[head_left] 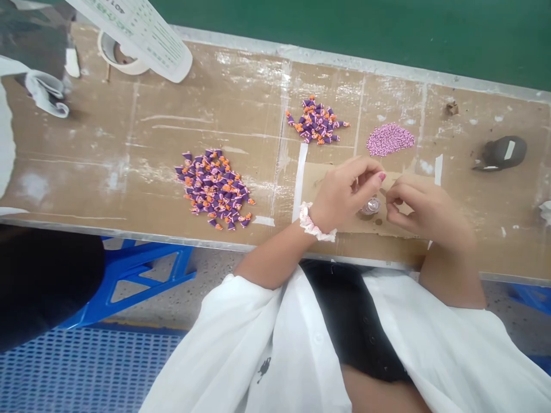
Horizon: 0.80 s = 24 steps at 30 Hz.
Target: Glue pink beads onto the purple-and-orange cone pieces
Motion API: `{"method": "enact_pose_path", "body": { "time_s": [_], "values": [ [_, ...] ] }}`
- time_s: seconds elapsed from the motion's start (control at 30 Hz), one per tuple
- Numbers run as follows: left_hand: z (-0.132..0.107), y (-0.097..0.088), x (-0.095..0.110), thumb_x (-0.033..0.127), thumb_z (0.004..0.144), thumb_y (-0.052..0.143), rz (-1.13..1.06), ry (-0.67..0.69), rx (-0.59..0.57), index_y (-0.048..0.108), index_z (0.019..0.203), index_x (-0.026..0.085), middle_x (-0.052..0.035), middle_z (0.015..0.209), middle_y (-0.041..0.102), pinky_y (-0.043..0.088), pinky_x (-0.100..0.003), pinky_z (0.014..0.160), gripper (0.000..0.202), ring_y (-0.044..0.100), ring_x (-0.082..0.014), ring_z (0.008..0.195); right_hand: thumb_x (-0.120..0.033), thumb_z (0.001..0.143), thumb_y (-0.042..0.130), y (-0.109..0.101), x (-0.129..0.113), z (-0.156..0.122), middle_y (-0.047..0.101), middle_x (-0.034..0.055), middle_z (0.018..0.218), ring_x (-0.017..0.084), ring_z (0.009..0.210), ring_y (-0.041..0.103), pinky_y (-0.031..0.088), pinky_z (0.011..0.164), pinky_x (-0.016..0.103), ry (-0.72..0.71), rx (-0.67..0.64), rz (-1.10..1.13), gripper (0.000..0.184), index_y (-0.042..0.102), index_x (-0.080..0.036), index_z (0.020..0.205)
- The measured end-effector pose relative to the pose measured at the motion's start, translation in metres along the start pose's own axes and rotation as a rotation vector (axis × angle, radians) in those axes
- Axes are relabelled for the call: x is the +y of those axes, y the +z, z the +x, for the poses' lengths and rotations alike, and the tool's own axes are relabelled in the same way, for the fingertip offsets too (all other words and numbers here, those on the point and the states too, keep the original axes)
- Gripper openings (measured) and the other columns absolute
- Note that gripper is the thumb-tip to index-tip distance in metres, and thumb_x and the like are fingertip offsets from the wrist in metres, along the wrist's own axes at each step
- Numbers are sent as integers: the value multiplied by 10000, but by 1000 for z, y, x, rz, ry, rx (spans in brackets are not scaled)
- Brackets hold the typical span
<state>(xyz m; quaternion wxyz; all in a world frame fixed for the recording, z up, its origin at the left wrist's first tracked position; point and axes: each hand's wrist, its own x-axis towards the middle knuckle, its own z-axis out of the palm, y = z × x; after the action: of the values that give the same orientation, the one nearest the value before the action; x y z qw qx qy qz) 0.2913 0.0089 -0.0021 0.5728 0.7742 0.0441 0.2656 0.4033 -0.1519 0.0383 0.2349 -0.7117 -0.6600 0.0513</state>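
My left hand (349, 190), with a pale scrunchie (316, 225) at the wrist, has its thumb and forefinger pinched together. Opposite it, my right hand (424, 209) is also closed in a pinch. Whatever is between the fingertips of either hand is too small to make out. Between the hands, on a cardboard sheet (322, 178), stands a small clear round container (371, 206). Just beyond my fingers lies a heap of tiny pink pieces (390, 139). Small purple-and-orange figures form one pile (317, 121) farther back and a larger pile (215, 189) to the left.
Brown cardboard covers the table (224, 103). At the far left are a tape roll (123, 60) and a white object with green print (146, 43) over it. A dark rounded lump (501, 154) lies to the right. A blue stool (142, 275) stands below the table edge.
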Motion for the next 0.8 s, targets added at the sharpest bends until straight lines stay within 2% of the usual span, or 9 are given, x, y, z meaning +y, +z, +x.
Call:
{"method": "enact_pose_path", "body": {
  "time_s": [0.13, 0.4, 0.6, 0.8],
  "values": [
    [1, 1, -1, 299, 970, 500, 15, 2, -6, 594, 837, 171, 9, 746, 612, 411, -201, 621, 207, 502, -68, 634, -124, 855, 544, 2, -3, 0, 494, 2, 683, 143, 623, 457, 378, 548, 264, -19, -91, -85, 188, 431, -219, 740],
    [1, 0, 0, 291, 964, 508, 48, -44, -23, 609, 847, 163, 8, 751, 615, 412, -210, 629, 200, 517, -70, 649, -68, 823, 522, 8, -10, 1, 512, -2, 672, 154, 592, 443, 371, 584, 290, -50, -43, -152, 202, 436, -226, 733],
    [0, 1, 1, 292, 959, 507, 44, -52, -29, 608, 842, 163, 3, 750, 617, 407, -211, 621, 201, 528, -73, 655, -88, 835, 516, 11, -9, 2, 511, 12, 685, 169, 640, 466, 367, 576, 293, -27, -69, -144, 190, 439, -230, 734],
    [0, 0, -3, 294, 954, 512, 39, -69, -27, 604, 833, 162, 10, 742, 613, 411, -209, 641, 201, 501, -70, 637, -155, 868, 549, 3, -4, -1, 503, -7, 679, 143, 616, 473, 373, 559, 277, -4, -26, -36, 171, 449, -226, 748]
  ]
}}
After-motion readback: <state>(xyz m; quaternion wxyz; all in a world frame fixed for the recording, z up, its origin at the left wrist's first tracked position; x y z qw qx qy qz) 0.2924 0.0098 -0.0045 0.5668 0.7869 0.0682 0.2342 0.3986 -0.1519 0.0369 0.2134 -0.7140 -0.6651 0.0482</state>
